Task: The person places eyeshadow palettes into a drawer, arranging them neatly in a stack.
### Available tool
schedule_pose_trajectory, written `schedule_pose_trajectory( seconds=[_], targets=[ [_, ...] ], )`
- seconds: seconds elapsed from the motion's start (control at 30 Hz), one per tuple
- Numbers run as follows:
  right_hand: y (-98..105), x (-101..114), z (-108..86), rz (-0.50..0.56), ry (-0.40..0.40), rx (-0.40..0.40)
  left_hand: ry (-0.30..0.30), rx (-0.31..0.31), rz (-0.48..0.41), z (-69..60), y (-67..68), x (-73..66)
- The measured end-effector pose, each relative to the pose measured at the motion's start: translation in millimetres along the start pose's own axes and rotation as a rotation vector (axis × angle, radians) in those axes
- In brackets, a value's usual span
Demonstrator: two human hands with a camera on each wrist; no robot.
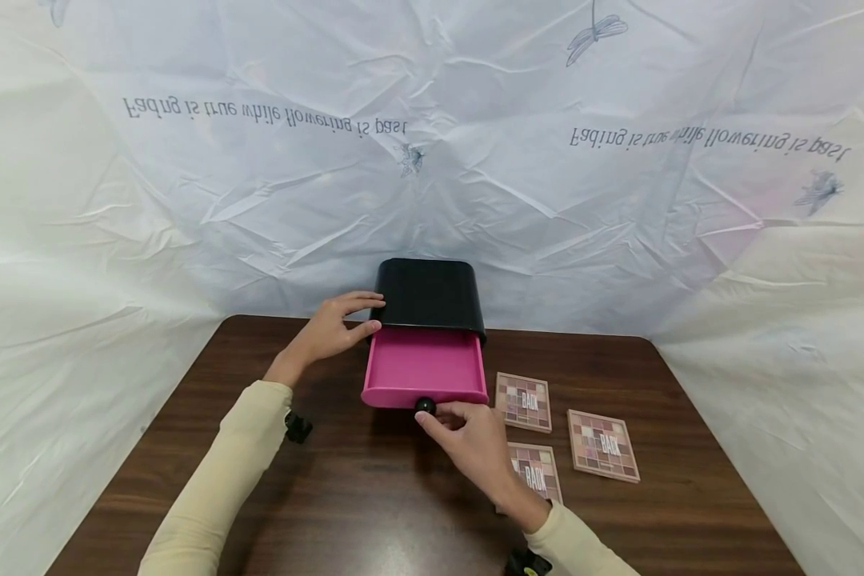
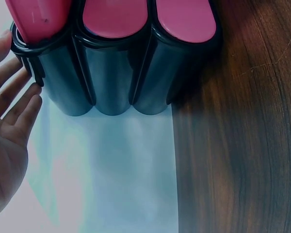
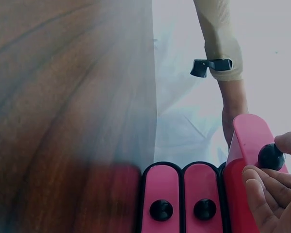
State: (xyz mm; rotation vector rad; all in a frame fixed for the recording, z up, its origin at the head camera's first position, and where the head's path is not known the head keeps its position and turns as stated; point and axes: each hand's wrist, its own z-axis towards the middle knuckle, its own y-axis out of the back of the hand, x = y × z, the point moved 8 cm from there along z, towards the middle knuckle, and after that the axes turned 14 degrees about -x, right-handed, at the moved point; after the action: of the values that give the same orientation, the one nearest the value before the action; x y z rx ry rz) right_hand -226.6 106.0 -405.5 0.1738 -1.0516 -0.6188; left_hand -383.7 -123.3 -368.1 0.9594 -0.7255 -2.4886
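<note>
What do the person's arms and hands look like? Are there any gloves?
No gloves: the left hand and right hand are bare. The left sleeve and right sleeve are plain, pale cream and reach the wrists. A small black gadget sits at the left wrist; another black device, with a yellowish spot, sits at the right.

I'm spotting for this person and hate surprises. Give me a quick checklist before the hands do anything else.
1. Top drawer open: ok, pulled partly out of the black cabinet.
2. Drawer at its stop: cannot tell.
3. Left hand touching the cabinet's side: ok.
4. Right hand free: not ok, it pinches the knob.
5. Lower drawers closed: ok, both look flush.
6. All three palettes fully visible from the head: not ok, the right hand and wrist partly cover one.
</note>
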Motion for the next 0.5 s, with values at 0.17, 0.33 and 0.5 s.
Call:
schedule_pose_trajectory(
  seconds=[0.17, 0.33, 0.5],
  targets=[
    [1.7, -0.8, -6.0, 0.015, -0.014, 0.008, 0.001, 0.0, 0.005, 0.2, -0.7, 1.3],
    [4.5, 1.4, -11.2, 0.028, -0.008, 0.008, 0.008, 0.005, 0.004, -0.1, -1.0, 2.0],
    [6.6, 2.1, -17.3, 0.014, -0.013, 0.013, 0.011, 0.009, 0.001, 0.1, -1.2, 1.7]
  ],
)
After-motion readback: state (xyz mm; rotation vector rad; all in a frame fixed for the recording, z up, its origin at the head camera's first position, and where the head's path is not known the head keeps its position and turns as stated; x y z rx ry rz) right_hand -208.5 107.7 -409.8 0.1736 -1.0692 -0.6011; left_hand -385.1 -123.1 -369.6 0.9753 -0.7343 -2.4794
